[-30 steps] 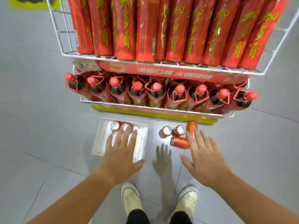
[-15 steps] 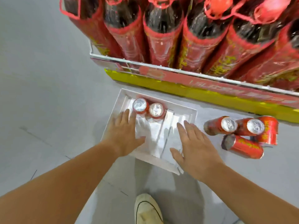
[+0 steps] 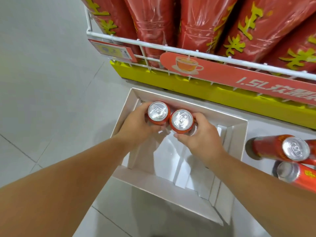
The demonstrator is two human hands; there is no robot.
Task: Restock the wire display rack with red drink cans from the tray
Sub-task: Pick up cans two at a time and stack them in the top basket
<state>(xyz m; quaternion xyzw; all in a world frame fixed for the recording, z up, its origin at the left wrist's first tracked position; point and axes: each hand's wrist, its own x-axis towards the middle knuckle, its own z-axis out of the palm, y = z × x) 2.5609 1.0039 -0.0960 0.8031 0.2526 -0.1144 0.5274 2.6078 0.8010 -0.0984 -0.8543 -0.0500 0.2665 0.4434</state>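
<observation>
A white cardboard tray [image 3: 186, 187] lies on the floor in front of the white wire display rack [image 3: 171, 48]. Two red drink cans stand upright, side by side, at the tray's far left corner. My left hand [image 3: 136, 124] grips the left can [image 3: 158, 112], fingers curled round its side. My right hand [image 3: 201, 135] grips the right can [image 3: 182, 120] the same way. Both silver can tops face up.
The rack's low shelf holds large red-wrapped bottles [image 3: 201, 23] behind a red sign [image 3: 239, 74] and a price tag [image 3: 112, 50]; a yellow base [image 3: 147, 76] runs beneath. More red cans [image 3: 282, 149] lie on the grey tiled floor [image 3: 42, 82] right of the tray.
The camera has dropped closer to the tray. Both hands moved from flat over the tray forward onto the two cans and closed round them.
</observation>
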